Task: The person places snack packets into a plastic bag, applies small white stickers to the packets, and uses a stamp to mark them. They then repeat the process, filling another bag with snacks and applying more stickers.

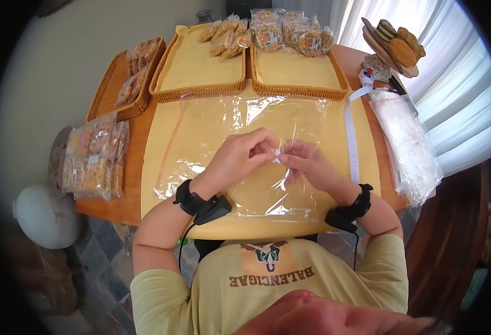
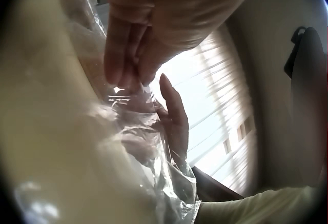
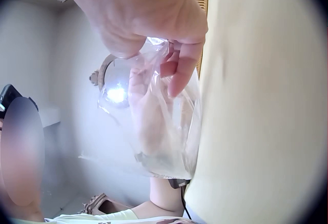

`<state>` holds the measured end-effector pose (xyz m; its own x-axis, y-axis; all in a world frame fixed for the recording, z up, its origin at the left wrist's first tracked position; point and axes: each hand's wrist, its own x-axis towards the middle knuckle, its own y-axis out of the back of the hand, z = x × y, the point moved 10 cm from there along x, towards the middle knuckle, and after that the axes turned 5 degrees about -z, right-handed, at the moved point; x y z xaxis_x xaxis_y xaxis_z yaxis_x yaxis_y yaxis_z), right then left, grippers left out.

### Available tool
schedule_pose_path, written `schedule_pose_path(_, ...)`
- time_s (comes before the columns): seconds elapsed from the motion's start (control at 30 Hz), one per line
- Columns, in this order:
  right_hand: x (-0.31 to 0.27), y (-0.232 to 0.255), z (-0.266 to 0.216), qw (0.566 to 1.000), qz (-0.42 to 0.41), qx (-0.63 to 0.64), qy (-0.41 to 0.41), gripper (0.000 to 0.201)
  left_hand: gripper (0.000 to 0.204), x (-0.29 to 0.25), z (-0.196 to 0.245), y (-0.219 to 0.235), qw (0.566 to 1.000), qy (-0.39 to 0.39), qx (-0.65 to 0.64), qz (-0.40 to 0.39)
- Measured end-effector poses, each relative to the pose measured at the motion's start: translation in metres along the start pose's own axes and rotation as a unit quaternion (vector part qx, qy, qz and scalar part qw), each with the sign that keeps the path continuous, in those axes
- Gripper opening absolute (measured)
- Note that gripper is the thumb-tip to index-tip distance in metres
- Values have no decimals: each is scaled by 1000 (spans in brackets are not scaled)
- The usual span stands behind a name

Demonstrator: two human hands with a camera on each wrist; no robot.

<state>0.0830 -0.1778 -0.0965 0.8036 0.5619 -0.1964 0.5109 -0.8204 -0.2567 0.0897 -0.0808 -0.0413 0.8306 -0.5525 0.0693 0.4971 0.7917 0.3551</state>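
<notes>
A large clear plastic bag (image 1: 229,195) with a reddish strip along its left side spreads over the yellow table cover. My left hand (image 1: 239,156) pinches the plastic near its middle, thumb against the fingers. Close beside it, my right hand (image 1: 308,163) also pinches the plastic, its fingertips almost meeting the left ones. A small white piece (image 1: 278,156) shows between the two sets of fingertips. In the left wrist view the crumpled plastic (image 2: 154,157) hangs in front of the right hand (image 2: 176,116). Through the bag in the right wrist view, the left hand (image 3: 148,116) shows blurred.
Wicker trays (image 1: 201,94) line the back, some bearing small snack packs (image 1: 231,40) and larger filled bags (image 1: 307,39). More packed bags (image 1: 96,159) lie at the left edge. On the right are a white paper strip (image 1: 350,134) and a stack of clear bags (image 1: 406,148).
</notes>
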Motion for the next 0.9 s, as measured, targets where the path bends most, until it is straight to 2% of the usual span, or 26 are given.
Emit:
schedule_pose_path(0.1, -2, 7, 6, 999, -11, -34, -20, 17, 13, -2, 6, 5, 999, -23, 37, 28)
schedule_pose_path(0.2, -7, 5, 10, 999, -11, -8, -46, 17, 11, -4, 12, 2, 996, -34, 78, 20)
schedule_pose_path(0.3, -4, 11, 12, 1000, -10, 15, -5, 16, 11, -5, 16, -5, 994, -58, 90, 8)
schedule_pose_path(0.43, -6, 11, 12, 999, 3, 40, -4, 16, 12, -9, 25, -10, 984, -104, 144, 23)
schedule_pose_path(0.5, -6, 6, 13, 998, -13, 64, -15, 14, 13, -13, 39, -12, 960, -161, 227, 39)
schedule_pose_path(0.6, -7, 2, 14, 998, -28, 52, -25, 10, 14, -18, 46, -15, 940, -202, 271, 55)
schedule_pose_path(0.73, -10, -3, 18, 995, -43, 75, -48, 11, 14, -23, 50, -21, 921, -228, 314, 50)
schedule_pose_path(0.8, -11, 0, 18, 997, -35, 58, -41, 13, 15, -29, 58, -25, 896, -250, 361, 62)
schedule_pose_path(0.9, -11, 2, 19, 997, -18, 57, -52, 15, 15, -31, 61, -27, 889, -250, 378, 61)
